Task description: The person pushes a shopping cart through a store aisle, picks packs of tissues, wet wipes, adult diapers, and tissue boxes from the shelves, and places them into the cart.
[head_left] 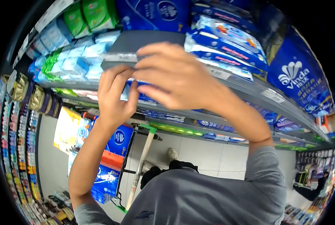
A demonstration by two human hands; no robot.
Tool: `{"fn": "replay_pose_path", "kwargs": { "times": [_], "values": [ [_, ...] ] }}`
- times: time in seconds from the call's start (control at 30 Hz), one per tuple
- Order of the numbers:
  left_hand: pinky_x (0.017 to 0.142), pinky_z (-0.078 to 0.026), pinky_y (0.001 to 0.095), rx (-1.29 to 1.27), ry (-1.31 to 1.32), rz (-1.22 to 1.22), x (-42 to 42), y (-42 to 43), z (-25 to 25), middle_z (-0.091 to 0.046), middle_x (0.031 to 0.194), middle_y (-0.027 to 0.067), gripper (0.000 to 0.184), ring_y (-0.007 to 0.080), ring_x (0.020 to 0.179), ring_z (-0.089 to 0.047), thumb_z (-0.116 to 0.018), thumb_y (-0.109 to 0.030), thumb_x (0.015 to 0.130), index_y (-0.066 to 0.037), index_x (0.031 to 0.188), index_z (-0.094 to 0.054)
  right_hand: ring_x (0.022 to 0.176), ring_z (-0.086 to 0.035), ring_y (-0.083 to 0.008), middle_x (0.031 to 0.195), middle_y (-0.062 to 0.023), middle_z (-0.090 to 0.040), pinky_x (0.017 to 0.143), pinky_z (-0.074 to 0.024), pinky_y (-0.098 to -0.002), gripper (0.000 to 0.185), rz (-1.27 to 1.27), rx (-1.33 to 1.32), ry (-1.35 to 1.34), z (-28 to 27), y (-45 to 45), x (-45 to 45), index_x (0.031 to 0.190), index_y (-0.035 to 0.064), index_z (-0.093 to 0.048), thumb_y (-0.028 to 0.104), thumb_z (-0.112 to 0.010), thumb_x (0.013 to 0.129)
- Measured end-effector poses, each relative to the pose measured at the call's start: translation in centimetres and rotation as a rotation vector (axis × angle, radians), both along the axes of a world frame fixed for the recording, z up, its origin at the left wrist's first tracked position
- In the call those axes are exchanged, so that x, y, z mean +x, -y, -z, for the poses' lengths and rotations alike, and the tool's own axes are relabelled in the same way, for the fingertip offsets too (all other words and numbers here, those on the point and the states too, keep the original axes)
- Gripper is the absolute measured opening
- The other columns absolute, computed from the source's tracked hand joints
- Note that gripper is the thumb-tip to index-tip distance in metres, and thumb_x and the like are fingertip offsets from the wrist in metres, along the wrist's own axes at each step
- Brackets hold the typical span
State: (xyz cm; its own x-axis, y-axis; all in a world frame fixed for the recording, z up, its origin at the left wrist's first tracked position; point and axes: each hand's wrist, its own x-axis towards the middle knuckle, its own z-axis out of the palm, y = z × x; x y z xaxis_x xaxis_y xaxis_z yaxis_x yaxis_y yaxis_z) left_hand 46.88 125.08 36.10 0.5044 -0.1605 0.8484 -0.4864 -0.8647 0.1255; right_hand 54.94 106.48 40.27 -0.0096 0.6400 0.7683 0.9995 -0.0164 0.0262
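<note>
Both my hands are raised at the front edge of a dark grey shelf, by a price label strip [120, 57]. My left hand [115, 95] is just below the strip, its fingers bent upward and its thumb apart. I cannot tell whether its fingertips touch the shelf edge. My right hand [171, 75] is slightly blurred, with fingers apart and pointing left, close to the left fingertips. Nothing shows in either hand. Behind them is a bare grey shelf surface [146, 40], with a large blue pack [154, 14] at its back.
Blue wipes packs [227, 43] are stacked on the right, beside a large blue Vinda pack [300, 75]. Light-blue packs [75, 60] and green packs [96, 15] fill the left. A cart with a pale handle [141, 167] stands below, carrying blue packs [118, 138] and a carton [67, 129].
</note>
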Motion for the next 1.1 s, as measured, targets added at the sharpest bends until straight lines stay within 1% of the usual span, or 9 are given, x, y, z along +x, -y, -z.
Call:
{"fn": "replay_pose_path", "kwargs": {
  "times": [0.17, 0.23, 0.27, 0.37, 0.43, 0.47, 0.73, 1.03, 1.1],
  "values": [
    [0.087, -0.048, 0.0395, -0.002, 0.233, 0.211, 8.4, 6.2, -6.1, -0.063, 0.108, 0.0150, 0.026, 0.0326, 0.100, -0.060, -0.067, -0.002, 0.073, -0.002, 0.099, -0.064, 0.107, -0.063, -0.0319, 0.108, -0.0142, -0.068, 0.089, -0.0505, -0.0397, 0.037, 0.336, 0.060, 0.253, -8.2, 8.5, 4.0, 0.108, 0.0036, -0.068, 0.015, -0.076, 0.073],
    [0.088, -0.049, 0.0392, 0.013, 0.216, 0.233, 12.4, 8.1, -8.2, -0.065, 0.109, 0.0170, 0.032, 0.0327, 0.100, -0.062, -0.068, -0.012, 0.072, -0.003, 0.103, -0.066, 0.121, -0.051, -0.0362, 0.126, -0.0280, -0.054, 0.099, -0.0427, -0.0414, 0.054, 0.442, -0.084, -0.545, -10.7, 10.3, 5.3, 0.124, -0.0048, -0.053, 0.014, -0.068, 0.076],
    [0.088, -0.049, 0.0392, 0.019, 0.222, 0.244, 14.4, 8.7, -9.0, -0.065, 0.109, 0.0170, 0.032, 0.0327, 0.100, -0.062, -0.068, -0.012, 0.072, -0.003, 0.103, -0.066, 0.121, -0.051, -0.0362, 0.126, -0.0280, -0.054, 0.099, -0.0427, -0.0414, 0.054, 0.450, -0.075, -0.540, -10.7, 11.1, 7.5, 0.124, -0.0048, -0.053, 0.014, -0.068, 0.076],
    [0.094, -0.046, 0.0389, 0.188, -0.102, 0.153, 20.2, 10.7, -11.1, -0.060, 0.113, 0.0283, 0.072, 0.0367, 0.108, -0.059, -0.079, -0.032, 0.061, 0.010, 0.115, -0.057, 0.109, -0.062, -0.0339, 0.115, -0.0197, -0.066, 0.094, -0.0494, -0.0390, 0.050, 0.878, -0.251, -0.147, -8.9, 13.0, 15.0, 0.123, 0.0048, -0.061, 0.015, -0.068, 0.074],
    [0.088, -0.050, 0.0384, 0.283, -0.532, 0.088, 22.5, 12.2, -12.5, -0.067, 0.107, 0.0188, 0.044, 0.0325, 0.096, -0.065, -0.067, -0.022, 0.070, -0.002, 0.109, -0.066, 0.110, -0.062, -0.0343, 0.117, -0.0213, -0.064, 0.095, -0.0490, -0.0387, 0.055, 0.984, -0.440, -0.201, -9.9, 12.5, 14.6, 0.127, 0.0057, -0.058, 0.014, -0.064, 0.074],
    [0.086, -0.052, 0.0361, 0.284, -0.622, 0.085, 23.6, 12.5, -12.5, -0.068, 0.104, 0.0203, 0.054, 0.0308, 0.094, -0.067, -0.068, -0.028, 0.065, -0.003, 0.112, -0.067, 0.111, -0.061, -0.0347, 0.119, -0.0229, -0.063, 0.097, -0.0485, -0.0384, 0.059, 1.076, -0.637, -0.261, -10.3, 12.0, 14.4, 0.131, 0.0065, -0.055, 0.012, -0.060, 0.073],
    [0.083, -0.051, 0.0348, 0.409, -0.907, -0.064, 22.7, 13.5, -16.2, -0.066, 0.111, 0.0226, 0.063, 0.0302, 0.099, -0.066, -0.072, -0.033, 0.056, -0.001, 0.110, -0.069, 0.114, -0.060, -0.0342, 0.122, -0.0250, -0.061, 0.096, -0.0488, -0.0399, 0.060, 1.139, -0.614, -0.232, -10.7, 10.9, 13.3, 0.136, 0.0048, -0.051, 0.009, -0.055, 0.076],
    [0.083, -0.052, 0.0348, 0.378, -0.826, -0.042, 22.1, 13.7, -15.5, -0.067, 0.110, 0.0223, 0.065, 0.0291, 0.098, -0.066, -0.071, -0.030, 0.053, 0.004, 0.109, -0.068, 0.116, -0.058, -0.0361, 0.125, -0.0280, -0.058, 0.098, -0.0471, -0.0416, 0.063, 1.124, -0.742, -0.291, -11.2, 10.4, 12.3, 0.139, 0.0012, -0.046, 0.007, -0.052, 0.077],
    [0.090, -0.051, 0.0352, 0.299, -0.854, -0.039, 22.2, 13.7, -14.9, -0.062, 0.122, 0.0240, 0.073, 0.0303, 0.109, -0.063, -0.071, -0.032, 0.054, 0.002, 0.118, -0.064, 0.117, -0.058, -0.0367, 0.125, -0.0282, -0.058, 0.100, -0.0461, -0.0406, 0.063, 1.157, -0.662, -0.275, -10.8, 11.0, 12.0, 0.139, 0.0027, -0.046, 0.008, -0.052, 0.077]
  ]
}}
